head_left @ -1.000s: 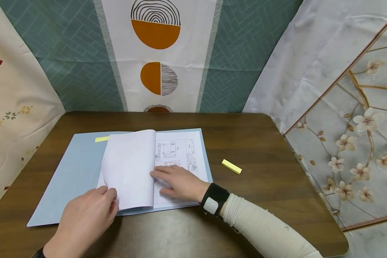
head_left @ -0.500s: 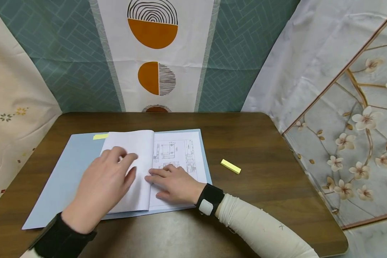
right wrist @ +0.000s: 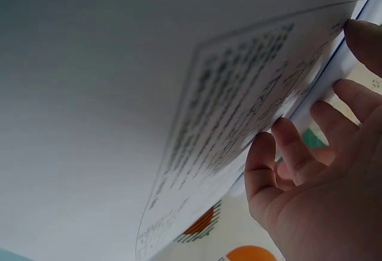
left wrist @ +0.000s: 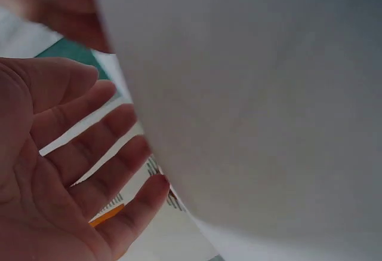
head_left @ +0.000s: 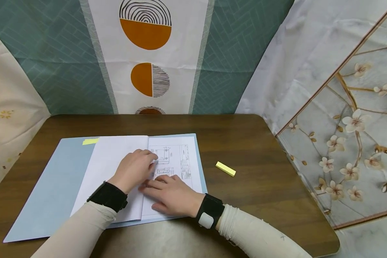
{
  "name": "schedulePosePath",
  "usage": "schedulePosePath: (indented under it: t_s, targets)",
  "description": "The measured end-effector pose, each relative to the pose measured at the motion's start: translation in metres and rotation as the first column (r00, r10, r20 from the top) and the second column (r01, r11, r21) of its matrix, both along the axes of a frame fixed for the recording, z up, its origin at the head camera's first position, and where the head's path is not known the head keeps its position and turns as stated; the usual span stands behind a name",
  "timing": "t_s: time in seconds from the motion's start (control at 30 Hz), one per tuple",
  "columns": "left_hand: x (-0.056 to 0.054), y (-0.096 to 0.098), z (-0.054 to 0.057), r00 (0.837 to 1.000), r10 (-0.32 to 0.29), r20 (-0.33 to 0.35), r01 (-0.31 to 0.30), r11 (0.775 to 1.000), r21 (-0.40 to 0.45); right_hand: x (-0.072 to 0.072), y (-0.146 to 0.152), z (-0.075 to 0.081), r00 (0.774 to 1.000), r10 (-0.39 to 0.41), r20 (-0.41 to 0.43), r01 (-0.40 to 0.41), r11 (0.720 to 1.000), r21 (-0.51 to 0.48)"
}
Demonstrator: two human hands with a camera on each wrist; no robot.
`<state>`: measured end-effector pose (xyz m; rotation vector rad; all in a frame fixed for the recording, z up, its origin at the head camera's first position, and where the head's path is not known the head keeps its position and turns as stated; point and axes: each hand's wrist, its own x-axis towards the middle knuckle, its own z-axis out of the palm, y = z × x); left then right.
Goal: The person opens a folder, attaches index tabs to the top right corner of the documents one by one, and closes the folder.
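A light blue folder [head_left: 59, 172] lies spread on the table with paper sheets in it. On the left is a blank white page [head_left: 103, 161]; on the right, a page with a technical drawing [head_left: 188, 157]. My left hand [head_left: 133, 170] rests over the fold between the pages, fingers slightly bent and holding nothing. Just below and to the right, my right hand [head_left: 174, 196] rests on the drawing page, fingertips at the fold. In the left wrist view the spread fingers [left wrist: 128, 159] touch the white paper. The right wrist view shows the fingertips [right wrist: 261, 147] against the printed sheet.
A yellow sticky-note pad [head_left: 225, 168] lies on the brown table [head_left: 254, 200] right of the folder. A yellow tab [head_left: 90, 141] sticks at the folder's top left. Patterned cloths [head_left: 167, 82] hang behind and beside the table.
My left hand has let go of the turned page's lower left edge and moved up and right to the fold. That page now lies flatter to the left. My right hand stays near the fold.
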<state>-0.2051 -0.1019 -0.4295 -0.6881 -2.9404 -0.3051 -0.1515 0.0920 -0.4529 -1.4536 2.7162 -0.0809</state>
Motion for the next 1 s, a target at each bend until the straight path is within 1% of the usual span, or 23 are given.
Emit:
schedulePosePath:
  t_s: [0.1,0.17,0.23,0.3,0.37,0.4,0.43,0.47,0.53,0.63,0.7,0.8,0.93,1.0]
  targets:
    - [0.004,-0.001,-0.006,1.000,0.012,-0.028,-0.012,1.000,0.004,0.001,0.006,0.003,0.999,0.020,0.037,-0.019,0.999,-0.026]
    - [0.005,-0.002,-0.010,0.999,0.014,-0.045,-0.013,1.000,0.013,0.000,0.013,0.005,0.997,0.036,0.073,-0.030,0.997,-0.073]
    - [0.006,-0.001,-0.013,0.998,0.009,-0.056,-0.008,1.000,0.015,-0.001,0.027,0.010,0.992,0.026,0.121,-0.010,0.991,-0.131]
    - [0.006,-0.001,-0.015,0.998,0.000,-0.064,0.000,1.000,0.010,-0.003,0.046,0.016,0.991,-0.021,0.134,0.046,0.981,-0.187]
    - [0.006,-0.001,-0.016,0.998,-0.003,-0.066,0.004,1.000,0.001,-0.006,0.068,0.022,0.986,-0.120,0.119,0.144,0.965,-0.219]
    - [0.006,-0.001,-0.017,0.998,-0.003,-0.065,0.003,1.000,-0.005,-0.008,0.081,0.024,0.978,-0.184,0.101,0.203,0.952,-0.229]
    - [0.006,-0.001,-0.018,0.998,-0.003,-0.065,0.003,1.000,-0.009,-0.009,0.093,0.026,0.966,-0.248,0.080,0.260,0.936,-0.238]
    - [0.006,-0.001,-0.019,0.998,-0.002,-0.064,0.002,1.000,-0.011,-0.011,0.104,0.027,0.948,-0.311,0.060,0.316,0.916,-0.245]
    - [0.005,-0.001,-0.020,0.998,0.004,-0.059,-0.005,1.000,-0.016,-0.013,0.125,0.027,0.904,-0.426,0.026,0.418,0.873,-0.252]
    - [0.005,-0.002,-0.020,0.999,0.012,-0.048,-0.013,1.000,-0.020,-0.016,0.149,0.022,0.840,-0.542,-0.001,0.524,0.813,-0.254]
    - [0.004,-0.002,-0.020,0.999,0.016,-0.040,-0.017,1.000,-0.016,-0.017,0.160,0.017,0.807,-0.590,-0.008,0.571,0.784,-0.243]
    - [0.004,-0.002,-0.021,0.999,0.020,-0.034,-0.020,1.000,-0.008,-0.018,0.168,0.011,0.767,-0.641,-0.008,0.625,0.751,-0.212]
    - [0.004,-0.002,-0.020,0.999,0.025,-0.028,-0.025,1.000,-0.004,-0.019,0.173,0.009,0.724,-0.690,-0.016,0.677,0.715,-0.174]
    - [0.005,-0.002,-0.019,0.999,0.026,-0.027,-0.026,1.000,-0.005,-0.020,0.173,0.010,0.710,-0.704,-0.016,0.693,0.703,-0.162]
